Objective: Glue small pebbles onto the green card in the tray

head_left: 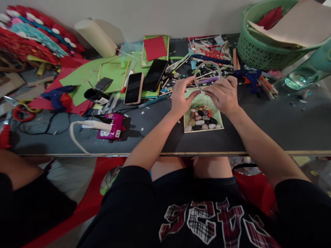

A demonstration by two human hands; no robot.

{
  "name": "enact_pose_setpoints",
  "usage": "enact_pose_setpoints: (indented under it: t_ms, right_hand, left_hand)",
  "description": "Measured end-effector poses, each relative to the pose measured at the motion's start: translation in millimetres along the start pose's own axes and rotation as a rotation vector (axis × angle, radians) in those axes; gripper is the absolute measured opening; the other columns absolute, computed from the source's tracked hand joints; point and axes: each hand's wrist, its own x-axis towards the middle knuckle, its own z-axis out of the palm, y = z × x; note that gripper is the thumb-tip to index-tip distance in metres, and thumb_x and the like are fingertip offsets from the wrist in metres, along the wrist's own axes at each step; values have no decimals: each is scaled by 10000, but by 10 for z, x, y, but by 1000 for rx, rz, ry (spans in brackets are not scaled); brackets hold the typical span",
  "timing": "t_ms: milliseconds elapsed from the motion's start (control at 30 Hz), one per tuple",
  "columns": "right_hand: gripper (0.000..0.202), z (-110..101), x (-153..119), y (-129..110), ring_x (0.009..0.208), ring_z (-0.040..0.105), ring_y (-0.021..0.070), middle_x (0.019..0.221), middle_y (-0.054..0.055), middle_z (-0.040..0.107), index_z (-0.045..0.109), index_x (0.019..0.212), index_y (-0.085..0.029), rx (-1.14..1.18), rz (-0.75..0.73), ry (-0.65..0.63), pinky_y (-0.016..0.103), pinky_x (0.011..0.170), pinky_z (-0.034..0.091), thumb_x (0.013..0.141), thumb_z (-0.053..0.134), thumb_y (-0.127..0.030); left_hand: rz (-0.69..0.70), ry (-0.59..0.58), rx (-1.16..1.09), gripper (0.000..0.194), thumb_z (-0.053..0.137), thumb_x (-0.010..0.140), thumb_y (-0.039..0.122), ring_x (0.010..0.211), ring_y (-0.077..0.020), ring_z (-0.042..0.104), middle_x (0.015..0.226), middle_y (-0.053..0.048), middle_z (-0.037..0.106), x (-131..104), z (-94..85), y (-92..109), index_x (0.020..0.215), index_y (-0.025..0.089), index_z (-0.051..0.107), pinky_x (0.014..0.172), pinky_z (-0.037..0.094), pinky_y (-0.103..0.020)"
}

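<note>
Between both hands, a thin pale ring that looks like a nearly used roll of tape (207,63) is held upright above the desk. My left hand (181,96) pinches its left and lower edge with thumb and fingers. My right hand (224,94) has its fingers closed on the lower right edge. Just below the hands lies a shallow light-framed tray (204,131). Smooth pebbles (200,122) in black, white, brown and red fill its near part. The hands partly cover the tray's far end.
Two phones (133,88) lie left of the hands, near a magenta plug adapter (110,127) with a cable. Blue glue guns (249,76) rest on either side. A green basket (263,55) and a water bottle (307,70) stand right. Scissors (23,112) lie far left.
</note>
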Motion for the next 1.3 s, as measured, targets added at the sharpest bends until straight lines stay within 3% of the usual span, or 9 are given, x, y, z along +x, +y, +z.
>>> enact_pose_setpoints:
  t_ms: [233, 400, 533, 767, 1100, 1300]
  right_hand:
    - [477, 227, -14, 187, 1107, 675, 225, 1045, 31, 774, 740, 1156, -293, -117, -192, 192, 530, 1174, 368, 1088, 356, -569]
    - [450, 236, 0, 195, 1046, 683, 214, 1017, 31, 770, 752, 1129, -300, -110, -253, 219, 487, 1083, 452, 1077, 397, -571]
    - [467, 233, 12, 196, 1022, 689, 220, 974, 52, 758, 756, 1114, -275, -84, -279, 216, 478, 1024, 494, 1072, 405, -579]
    - [466, 237, 12, 193, 1038, 696, 228, 999, 60, 769, 775, 1095, -268, -68, -297, 218, 478, 1003, 508, 1074, 414, -563]
    - [500, 250, 13, 201, 1024, 699, 229, 966, 66, 766, 774, 1110, -258, -68, -299, 228, 460, 969, 506, 1071, 402, -591]
    - [464, 241, 11, 194, 1010, 699, 224, 968, 65, 770, 777, 1117, -254, -62, -338, 237, 453, 954, 513, 1073, 431, -560]
  left_hand:
    - [242, 3, 150, 735, 476, 921, 796, 1228, -296, 658, 1288, -124, 689, 13, 68, -355, 1472, 309, 483, 999, 539, -403]
    - [343, -39, 166, 792, 463, 966, 743, 1229, -285, 655, 1402, -116, 669, 16, 66, -382, 1629, 362, 256, 962, 543, -376]
    - [338, -63, 130, 859, 483, 955, 752, 1212, -287, 653, 1487, -105, 621, 31, 71, -392, 1663, 403, 146, 920, 544, -373]
    - [312, -90, 86, 963, 446, 867, 853, 1213, -296, 645, 1536, -117, 581, 54, 70, -445, 1667, 395, 166, 981, 532, -404]
    - [306, -113, 80, 856, 461, 902, 821, 1320, -318, 611, 1516, -123, 567, 61, 72, -520, 1620, 393, 275, 1010, 540, -429]
    - [310, -143, 82, 932, 484, 900, 818, 1317, -316, 594, 1570, -111, 540, 85, 99, -540, 1664, 396, 159, 1032, 532, -438]
